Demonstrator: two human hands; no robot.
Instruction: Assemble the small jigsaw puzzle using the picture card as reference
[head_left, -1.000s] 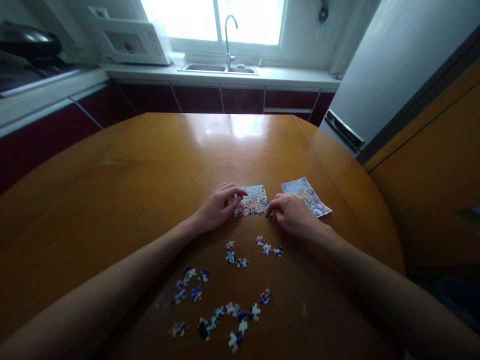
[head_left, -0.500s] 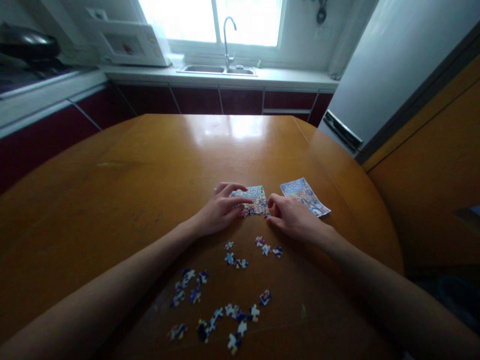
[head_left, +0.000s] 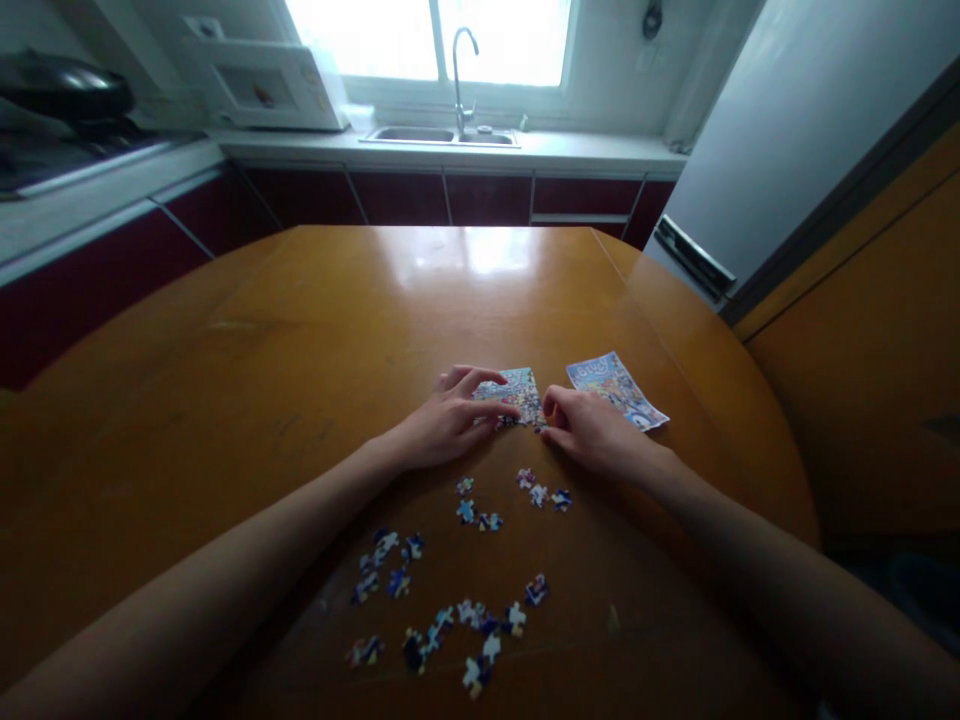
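A partly joined jigsaw puzzle (head_left: 523, 388) lies on the wooden table in front of me. My left hand (head_left: 459, 415) rests over its left side, fingers spread, covering part of the picture. At the lower right corner of the puzzle, my right hand (head_left: 577, 425) has its thumb and curled fingers closed around a small puzzle piece (head_left: 540, 427), mostly hidden by the fingertips. Closer to me lie loose puzzle pieces (head_left: 466, 511) in small groups, with more pieces (head_left: 491, 648) near the front. A printed picture sheet (head_left: 616, 392) sits just beyond my right hand.
The round-ended wooden table (head_left: 225, 400) spreads out on all sides. Behind it run a counter with a sink (head_left: 420, 134), a faucet (head_left: 459, 85) and a white microwave (head_left: 262, 88). A wok (head_left: 64, 88) is at far left, a refrigerator (head_left: 795, 130) at right.
The view has shifted slightly, moving everything a little to the right in the picture. Both hands stay at the puzzle. The left thumb is tucked lower beneath the fingers.
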